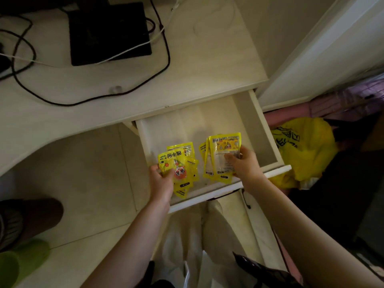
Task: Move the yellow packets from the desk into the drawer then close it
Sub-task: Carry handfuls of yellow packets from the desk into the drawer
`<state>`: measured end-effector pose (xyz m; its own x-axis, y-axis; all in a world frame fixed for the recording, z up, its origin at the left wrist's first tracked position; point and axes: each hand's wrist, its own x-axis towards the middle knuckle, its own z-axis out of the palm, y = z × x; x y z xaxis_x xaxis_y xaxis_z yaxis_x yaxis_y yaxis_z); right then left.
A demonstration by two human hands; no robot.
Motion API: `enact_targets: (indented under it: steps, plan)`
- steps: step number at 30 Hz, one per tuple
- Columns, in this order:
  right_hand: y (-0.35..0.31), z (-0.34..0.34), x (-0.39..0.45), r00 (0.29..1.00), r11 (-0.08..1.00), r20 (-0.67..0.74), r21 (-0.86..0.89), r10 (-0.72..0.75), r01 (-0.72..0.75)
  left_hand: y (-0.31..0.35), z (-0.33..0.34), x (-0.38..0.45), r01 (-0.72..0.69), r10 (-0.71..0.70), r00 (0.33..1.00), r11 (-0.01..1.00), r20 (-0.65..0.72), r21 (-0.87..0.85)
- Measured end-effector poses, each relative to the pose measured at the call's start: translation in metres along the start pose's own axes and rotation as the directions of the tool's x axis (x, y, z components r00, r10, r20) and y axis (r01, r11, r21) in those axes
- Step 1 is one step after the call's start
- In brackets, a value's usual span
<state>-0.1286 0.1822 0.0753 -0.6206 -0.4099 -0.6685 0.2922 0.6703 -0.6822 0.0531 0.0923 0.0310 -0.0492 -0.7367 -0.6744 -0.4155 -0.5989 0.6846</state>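
The white drawer (268, 129) under the desk (83, 104) is pulled wide open. My left hand (161, 179) grips a fanned stack of yellow packets (178, 163) with a red cartoon figure, low over the drawer's front left part. My right hand (245, 163) holds a second stack of yellow packets (220, 159) by its right edge, over the drawer's front middle. I cannot tell whether either stack touches the drawer floor. No yellow packets show on the desk top.
A black flat device (108, 32) and tangled black and white cables (27, 65) lie on the desk. A yellow plastic bag (305, 150) sits to the right of the drawer. Green slippers (22, 265) are on the floor at lower left.
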Motion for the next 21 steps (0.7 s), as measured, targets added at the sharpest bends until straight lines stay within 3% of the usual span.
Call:
enact_targets:
  steps: [7, 14, 21]
  plan:
    - [0.007, 0.022, 0.059, 0.993, 0.984, 0.112, -0.179, 0.041, -0.02, -0.012, 0.031, 0.037, 0.167, -0.162, 0.982, 0.985, -0.098, 0.052]
    - [0.037, 0.04, 0.1, 0.967, 0.948, 0.214, -0.311, 0.141, -0.069, -0.029, 0.048, 0.062, 0.301, -0.295, 0.949, 0.952, -0.111, 0.047]
    - [0.055, 0.031, 0.123, 0.956, 0.868, 0.249, -0.496, 0.153, -0.009, -0.033, 0.05, 0.071, 0.3, -0.291, 0.954, 0.914, -0.072, 0.274]
